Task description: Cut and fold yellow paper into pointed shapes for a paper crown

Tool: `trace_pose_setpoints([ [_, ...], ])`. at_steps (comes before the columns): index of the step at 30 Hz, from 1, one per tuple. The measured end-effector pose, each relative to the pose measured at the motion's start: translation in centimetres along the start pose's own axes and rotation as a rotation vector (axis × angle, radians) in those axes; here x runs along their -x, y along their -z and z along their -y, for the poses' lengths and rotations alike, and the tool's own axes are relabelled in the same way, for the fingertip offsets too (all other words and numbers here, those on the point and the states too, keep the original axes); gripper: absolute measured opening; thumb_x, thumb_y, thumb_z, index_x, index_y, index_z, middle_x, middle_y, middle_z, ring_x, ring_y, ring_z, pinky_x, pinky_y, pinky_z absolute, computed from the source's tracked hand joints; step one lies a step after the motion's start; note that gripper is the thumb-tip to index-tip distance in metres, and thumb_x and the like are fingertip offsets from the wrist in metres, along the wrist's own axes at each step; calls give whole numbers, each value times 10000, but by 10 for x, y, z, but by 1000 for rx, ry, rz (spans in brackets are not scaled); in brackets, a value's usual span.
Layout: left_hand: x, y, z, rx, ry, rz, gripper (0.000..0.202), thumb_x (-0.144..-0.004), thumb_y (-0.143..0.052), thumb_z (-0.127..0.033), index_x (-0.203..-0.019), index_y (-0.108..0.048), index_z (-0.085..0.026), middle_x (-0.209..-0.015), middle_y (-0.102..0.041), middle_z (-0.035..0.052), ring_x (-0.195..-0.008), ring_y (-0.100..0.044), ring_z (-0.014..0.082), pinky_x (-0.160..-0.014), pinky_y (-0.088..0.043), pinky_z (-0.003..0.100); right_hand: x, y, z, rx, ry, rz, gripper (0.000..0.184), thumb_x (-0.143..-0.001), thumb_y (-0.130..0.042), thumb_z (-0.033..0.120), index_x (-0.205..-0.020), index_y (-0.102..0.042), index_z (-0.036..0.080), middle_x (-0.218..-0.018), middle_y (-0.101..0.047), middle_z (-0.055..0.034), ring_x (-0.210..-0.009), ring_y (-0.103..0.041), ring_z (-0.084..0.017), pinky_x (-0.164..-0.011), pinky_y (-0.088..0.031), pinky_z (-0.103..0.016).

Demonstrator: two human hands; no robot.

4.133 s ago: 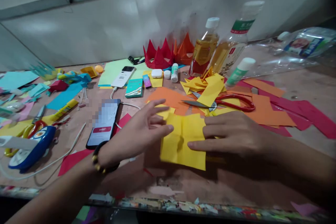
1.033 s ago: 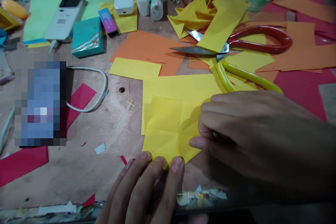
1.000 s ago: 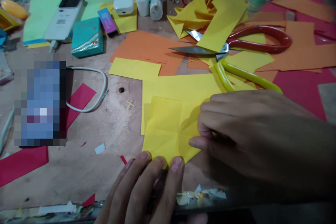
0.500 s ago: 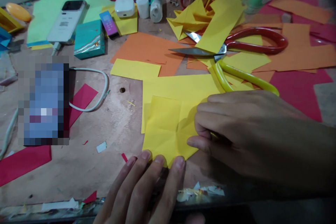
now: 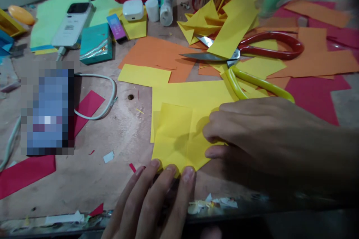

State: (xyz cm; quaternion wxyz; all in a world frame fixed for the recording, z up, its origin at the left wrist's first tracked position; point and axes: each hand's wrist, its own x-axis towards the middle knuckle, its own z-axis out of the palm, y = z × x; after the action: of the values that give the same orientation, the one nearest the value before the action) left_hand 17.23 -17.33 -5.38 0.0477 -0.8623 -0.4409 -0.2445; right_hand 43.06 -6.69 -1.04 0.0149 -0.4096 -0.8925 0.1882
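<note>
A creased yellow paper square [image 5: 176, 138] lies near the table's front edge, on top of a larger yellow sheet [image 5: 193, 93]. My left hand [image 5: 157, 201] comes up from the bottom with its fingers stretched flat, the fingertips pressing the square's near edge. My right hand [image 5: 260, 138] reaches in from the right, fingers curled and pressed onto the square's right side, where the paper is folded over.
Red-handled scissors [image 5: 252, 46] and yellow-handled scissors [image 5: 252, 82] lie behind my right hand among orange, yellow and red paper. A phone [image 5: 47, 112] with a white cable [image 5: 106, 93] is at left. A teal box [image 5: 95, 43], a glue stick [image 5: 166, 0] and a white case [image 5: 132, 9] stand further back.
Since four seconds ago the view has closed in on the paper and my left hand has moved to its near edge. In the last second my right fingers slid slightly left over the fold.
</note>
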Motion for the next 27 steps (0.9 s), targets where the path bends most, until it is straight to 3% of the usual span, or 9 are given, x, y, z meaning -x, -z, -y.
trace_pose_setpoints([
  [3,-4,-7,-6,-70,-31,-45,456,-1063,-564,-482,-1337,-783,-191,-1390,-773,32,-1319,-698,280,-1288,-398,394,2,4,-7,-24,135,43,184,-869,-714,63,-885,-652,236,-797,-671,20,-667,-542,-180,-598,-224,-314],
  [7,-12,-14,-13,-20,-77,-31,485,-1056,-545,-452,-1282,-764,-82,-1401,-734,132,-1398,-641,315,-1328,-345,413,6,8,-19,-41,267,84,183,-906,-756,168,-1041,-704,280,-922,-676,25,-778,-556,-179,-635,-273,-312],
  [12,-16,-14,-17,-73,-59,24,574,-1048,-552,-577,-1481,-704,-232,-1394,-693,125,-1378,-644,331,-1304,-355,456,11,14,-20,35,346,54,175,-1008,-653,167,-1084,-739,300,-868,-638,28,-716,-509,-161,-644,-253,-320],
  [17,-10,-6,-15,-38,-13,66,607,-972,-689,-588,-1470,-719,-242,-1451,-677,127,-1428,-613,332,-1281,-383,422,17,17,-16,144,422,11,111,-1014,-678,215,-1084,-738,276,-820,-647,30,-663,-531,-171,-617,-242,-348],
  [21,5,6,-9,-60,49,49,483,-968,-712,-467,-1403,-759,-262,-1519,-677,113,-1462,-604,316,-1274,-394,417,18,16,-16,162,429,-2,56,-991,-694,261,-1014,-745,261,-806,-669,30,-673,-574,-183,-622,-288,-352],
  [24,14,11,-5,-71,45,42,424,-983,-702,-381,-1371,-770,-225,-1516,-691,118,-1470,-604,308,-1306,-357,413,21,14,-17,186,447,-14,102,-1011,-676,292,-1063,-761,271,-819,-693,33,-682,-591,-184,-629,-325,-359],
  [27,15,7,-6,-82,32,-9,397,-1010,-668,-433,-1322,-789,-218,-1452,-727,107,-1495,-575,304,-1332,-331,425,24,12,-14,219,437,-24,169,-998,-692,270,-1151,-763,262,-868,-731,20,-732,-622,-197,-673,-385,-382],
])
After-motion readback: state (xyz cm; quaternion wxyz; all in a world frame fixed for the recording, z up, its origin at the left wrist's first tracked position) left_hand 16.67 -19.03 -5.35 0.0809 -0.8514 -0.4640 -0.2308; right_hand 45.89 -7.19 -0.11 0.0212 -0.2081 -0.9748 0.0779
